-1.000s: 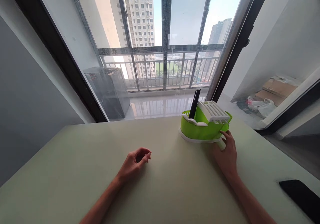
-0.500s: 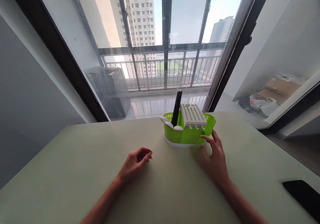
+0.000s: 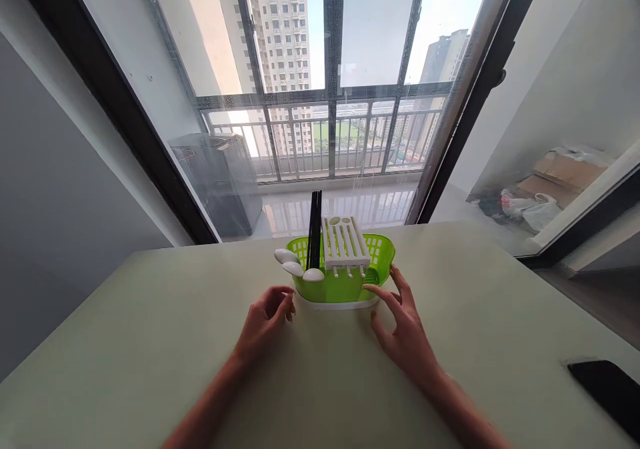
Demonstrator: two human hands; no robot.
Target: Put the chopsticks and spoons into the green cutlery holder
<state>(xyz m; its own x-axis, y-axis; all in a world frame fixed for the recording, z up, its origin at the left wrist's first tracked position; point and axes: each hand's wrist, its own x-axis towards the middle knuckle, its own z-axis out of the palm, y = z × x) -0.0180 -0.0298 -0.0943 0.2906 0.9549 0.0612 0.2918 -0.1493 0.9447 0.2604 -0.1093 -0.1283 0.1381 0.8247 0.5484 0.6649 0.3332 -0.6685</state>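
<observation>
Just below the frame's centre, the right hand (image 3: pixel 407 335), fingers spread rather than gripping, touches the right end of a green basket (image 3: pixel 330 291), presumably steadying its tall load; the left hand (image 3: pixel 261 319), relaxed around nothing visible, is close by its lower left. White-based, the basket carries black sticks (image 3: pixel 314 235), white spoons (image 3: pixel 313 275) and a slotted rack (image 3: pixel 347 262).

Grn basket (image 3: pixel 335 291), upright on tbl (image 3: pixel 150 342), wht slotted rack (image 3: pixel 347 260), blk chopsticks (image 3: pixel 315 232), 3 wht spoons (image 3: pixel 293 269)

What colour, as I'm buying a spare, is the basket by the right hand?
The basket is bright green, best seen in the head view.
</observation>
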